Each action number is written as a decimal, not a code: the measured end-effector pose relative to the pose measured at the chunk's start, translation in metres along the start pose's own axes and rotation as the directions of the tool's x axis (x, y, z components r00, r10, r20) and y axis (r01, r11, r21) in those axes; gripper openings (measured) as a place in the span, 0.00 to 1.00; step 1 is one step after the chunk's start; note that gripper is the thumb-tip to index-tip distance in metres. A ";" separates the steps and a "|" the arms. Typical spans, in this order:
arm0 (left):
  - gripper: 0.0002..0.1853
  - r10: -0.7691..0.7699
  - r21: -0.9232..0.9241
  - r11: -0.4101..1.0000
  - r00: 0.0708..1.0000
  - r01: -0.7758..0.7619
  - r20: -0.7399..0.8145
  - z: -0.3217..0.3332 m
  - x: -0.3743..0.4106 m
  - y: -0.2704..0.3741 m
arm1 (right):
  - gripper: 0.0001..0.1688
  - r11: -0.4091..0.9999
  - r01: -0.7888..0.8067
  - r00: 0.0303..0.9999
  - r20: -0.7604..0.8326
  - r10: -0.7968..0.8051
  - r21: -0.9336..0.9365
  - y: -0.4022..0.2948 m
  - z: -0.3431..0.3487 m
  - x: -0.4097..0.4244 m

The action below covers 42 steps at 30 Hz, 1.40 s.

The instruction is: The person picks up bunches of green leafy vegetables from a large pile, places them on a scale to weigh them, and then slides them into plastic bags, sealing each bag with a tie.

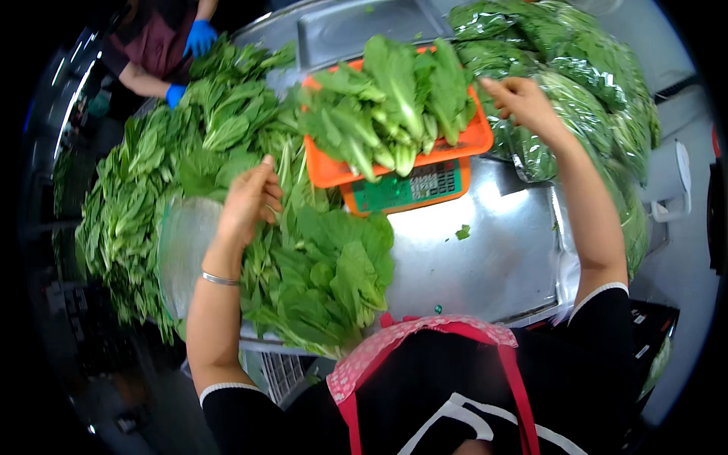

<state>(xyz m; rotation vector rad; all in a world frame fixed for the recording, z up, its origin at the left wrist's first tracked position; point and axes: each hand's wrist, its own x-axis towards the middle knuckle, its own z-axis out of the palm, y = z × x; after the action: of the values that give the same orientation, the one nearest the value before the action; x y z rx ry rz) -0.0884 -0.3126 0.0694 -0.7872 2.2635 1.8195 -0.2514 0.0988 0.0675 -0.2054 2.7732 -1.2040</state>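
Observation:
An orange plastic tray (469, 142) heaped with leafy greens (404, 102) rests on an orange digital scale (406, 186) with a green keypad panel. My left hand (254, 196) is bare, fingers loosely bent and apart, over loose greens left of the scale. Just beyond the tray's right side, my right hand (522, 105) hovers near bagged greens (574, 96); its fingers are slightly curled and nothing shows in them. Nearer my body lies a bunch of broad-leaved greens (335, 273). A stack of clear plastic bags (190, 256) sits beside my left forearm.
Loose greens (136, 210) are piled along the left. A co-worker's blue-gloved hands (200, 37) reach over the far left. A steel tray (369, 34) stands behind the scale. Leaf scraps (462, 232) dot the steel worktop (483, 267). A white plastic jug (668, 176) is at right.

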 end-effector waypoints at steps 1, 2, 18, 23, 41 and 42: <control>0.22 0.086 0.022 0.996 0.993 -0.084 -0.081 -0.010 -0.007 -0.003 | 0.37 1.000 -0.023 1.000 0.020 0.023 0.007 0.004 -0.006 -0.003; 0.20 0.211 0.070 0.977 0.947 -0.200 -0.241 -0.025 -0.015 -0.011 | 0.35 0.999 -0.031 0.999 0.028 0.031 0.011 0.008 -0.011 -0.005; 0.16 0.700 0.628 0.712 0.380 -0.314 -0.604 -0.113 -0.167 -0.038 | 0.19 0.921 0.261 0.962 -0.151 -0.226 0.289 -0.006 -0.028 -0.098; 0.11 0.885 0.817 0.059 0.409 -0.574 0.223 0.075 -0.202 -0.005 | 0.16 0.539 0.816 0.437 -0.390 -0.811 -0.207 -0.071 -0.032 -0.194; 0.06 0.771 0.528 0.584 0.625 -0.616 -0.123 0.117 -0.252 -0.174 | 0.11 0.700 0.714 0.694 0.137 -0.706 -0.009 0.026 0.122 -0.251; 0.07 0.589 0.339 0.802 0.749 -0.493 -0.303 0.105 -0.256 -0.184 | 0.11 0.666 0.742 0.647 0.181 -0.741 0.074 0.008 0.143 -0.259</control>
<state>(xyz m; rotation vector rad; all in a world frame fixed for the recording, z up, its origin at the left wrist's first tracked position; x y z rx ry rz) 0.1945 -0.1587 -0.0123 -0.5085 3.1887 1.6235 0.0254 0.0454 -0.0227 -1.5098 2.5418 -1.1882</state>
